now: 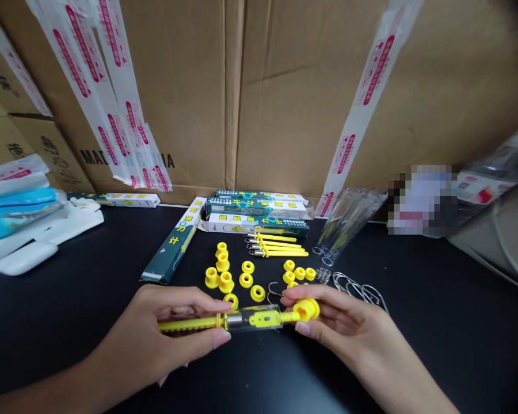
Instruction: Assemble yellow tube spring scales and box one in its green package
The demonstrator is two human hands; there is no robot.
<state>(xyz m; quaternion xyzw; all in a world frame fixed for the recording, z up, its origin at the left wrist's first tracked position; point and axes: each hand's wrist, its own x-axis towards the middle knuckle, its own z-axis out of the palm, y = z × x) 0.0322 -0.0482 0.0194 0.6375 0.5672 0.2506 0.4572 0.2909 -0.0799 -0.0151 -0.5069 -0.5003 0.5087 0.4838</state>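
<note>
Fingers of the left hand [144,330] were clamped on a clear tube [243,326], which lay nearly level across the lower middle of the frame. Inside it showed a yellow rod [190,324], a metal cylinder [234,321] and a flat yellow tab [265,318]. Just right of centre, the right hand [354,325] had its thumb and fingers closed on a yellow cap [309,309] at the end of a yellow stem [290,316] that stuck out of the tube's right end. Loose yellow caps [226,281] and yellow rings [258,293] lay above the tube, near the middle of the frame. Yellow rods with metal ends [280,247] lay higher, below printed boxes [254,224]. Right of centre were more clear tubes [347,221] and, lower, large metal hooks [358,289] near the right hand.
</note>
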